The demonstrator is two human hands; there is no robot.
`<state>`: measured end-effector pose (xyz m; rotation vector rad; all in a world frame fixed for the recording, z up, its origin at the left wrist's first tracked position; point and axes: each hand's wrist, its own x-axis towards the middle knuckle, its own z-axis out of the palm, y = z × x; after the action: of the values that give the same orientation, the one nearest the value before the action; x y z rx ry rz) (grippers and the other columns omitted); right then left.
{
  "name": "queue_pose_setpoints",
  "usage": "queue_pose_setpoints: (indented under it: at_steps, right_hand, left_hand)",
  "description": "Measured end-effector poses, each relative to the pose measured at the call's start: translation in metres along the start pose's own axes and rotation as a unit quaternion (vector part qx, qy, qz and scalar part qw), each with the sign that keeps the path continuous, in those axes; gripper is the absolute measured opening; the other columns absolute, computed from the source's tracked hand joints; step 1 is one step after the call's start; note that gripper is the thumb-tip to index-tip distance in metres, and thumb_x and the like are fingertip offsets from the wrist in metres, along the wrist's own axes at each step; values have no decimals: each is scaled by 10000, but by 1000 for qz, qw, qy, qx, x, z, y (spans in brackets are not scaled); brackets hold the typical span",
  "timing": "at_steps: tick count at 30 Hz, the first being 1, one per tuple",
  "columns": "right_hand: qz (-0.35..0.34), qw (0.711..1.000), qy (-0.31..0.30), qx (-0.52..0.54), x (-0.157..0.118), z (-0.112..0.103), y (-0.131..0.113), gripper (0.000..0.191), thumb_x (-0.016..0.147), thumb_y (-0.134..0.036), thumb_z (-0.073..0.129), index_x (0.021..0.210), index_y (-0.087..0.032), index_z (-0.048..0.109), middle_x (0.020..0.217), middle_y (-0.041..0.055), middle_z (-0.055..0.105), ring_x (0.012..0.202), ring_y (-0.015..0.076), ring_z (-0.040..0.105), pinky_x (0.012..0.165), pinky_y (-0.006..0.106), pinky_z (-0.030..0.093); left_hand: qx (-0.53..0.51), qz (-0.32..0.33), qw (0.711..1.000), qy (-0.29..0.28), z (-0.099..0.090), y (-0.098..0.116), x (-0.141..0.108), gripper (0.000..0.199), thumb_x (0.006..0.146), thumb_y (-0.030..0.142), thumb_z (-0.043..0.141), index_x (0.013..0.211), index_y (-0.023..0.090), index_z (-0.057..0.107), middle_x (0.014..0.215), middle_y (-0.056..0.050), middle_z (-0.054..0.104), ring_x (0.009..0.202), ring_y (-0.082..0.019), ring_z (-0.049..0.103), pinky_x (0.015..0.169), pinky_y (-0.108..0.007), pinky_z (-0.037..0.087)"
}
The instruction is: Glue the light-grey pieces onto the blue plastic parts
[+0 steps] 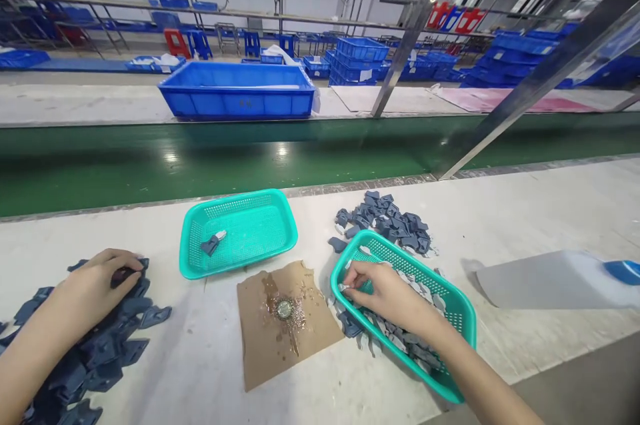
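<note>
My left hand (106, 281) is over a heap of dark blue-grey moulded pieces (103, 351) at the left, its fingers curled around one dark piece. Inside the right green basket (463, 318), near its left end, my right hand (383, 291) pinches a small pale grey piece (344, 287). Many similar pale grey pieces (423, 348) lie in that basket, partly hidden by my forearm. The left green basket (289, 228) holds a dark piece with a pale part attached (212, 243). Between the hands lies a wet cardboard sheet (290, 365) with a small round metal-looking item (285, 309) on it.
Another pile of dark pieces (395, 221) lies behind the right basket. A white bottle with a blue cap (545, 279) is at the right. Beyond the green conveyor belt (225, 151) stands a large blue crate (240, 101). A slanted metal post (500, 111) rises at the right.
</note>
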<state>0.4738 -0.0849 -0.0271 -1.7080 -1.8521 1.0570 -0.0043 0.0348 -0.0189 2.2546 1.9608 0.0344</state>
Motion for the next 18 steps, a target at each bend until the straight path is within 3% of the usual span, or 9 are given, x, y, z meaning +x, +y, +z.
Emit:
queue_pose_setpoints:
  at_steps: [4, 8, 10, 13, 16, 18]
  right_hand:
    - [20, 997, 22, 71, -6, -4, -8, 51, 867, -265, 645, 861, -220, 669, 831, 41, 719, 809, 219, 687, 755, 367, 548]
    - [56, 981, 57, 178, -19, -1, -19, 277, 898, -421, 660, 1080, -244, 772, 919, 58, 739, 858, 234, 689, 764, 373, 550]
    - [71, 968, 72, 231, -25, 7, -24, 307, 896, -489, 679, 1065, -269, 810, 985, 71, 758, 882, 235, 683, 771, 366, 539]
    - [89, 930, 90, 346, -27, 26, -33, 324, 843, -546, 750, 998, -272, 826, 825, 57, 753, 766, 197, 653, 700, 320, 507]
    - [88, 889, 97, 438, -21, 44, -44, 321, 795, -531, 811, 934, -242, 801, 706, 28, 700, 682, 163, 615, 655, 283, 476]
    - [77, 865, 94, 488, -15, 54, -51, 285, 802, -491, 819, 909, -231, 767, 742, 25, 694, 684, 156, 609, 664, 279, 481]
  left_hand:
    - [3, -48, 999, -9, -6, 7, 1, 340, 909, 431, 399, 1092, 224, 598, 1229, -96, 677, 867, -248, 713, 737, -321, 527]
    - [31, -71, 996, -51, -12, 14, 5, 431, 887, 413, 384, 1146, 179, 639, 1211, -139, 695, 930, -296, 705, 751, -356, 529]
    - [49, -96, 992, -62, -14, 18, 8, 404, 895, 384, 404, 1148, 174, 639, 1095, -119, 727, 887, -292, 701, 685, -329, 511]
    - [75, -120, 988, -57, -15, 21, 11, 385, 900, 382, 438, 1141, 157, 638, 956, -98, 744, 829, -293, 688, 659, -317, 488]
    - [75, -122, 989, -22, -13, 20, 8, 460, 924, 425, 414, 1214, 135, 622, 1024, -101, 743, 889, -302, 686, 709, -344, 487]
    - [62, -130, 988, 53, -10, 12, 0, 506, 950, 464, 368, 1255, 149, 622, 989, -72, 732, 915, -308, 684, 721, -372, 462]
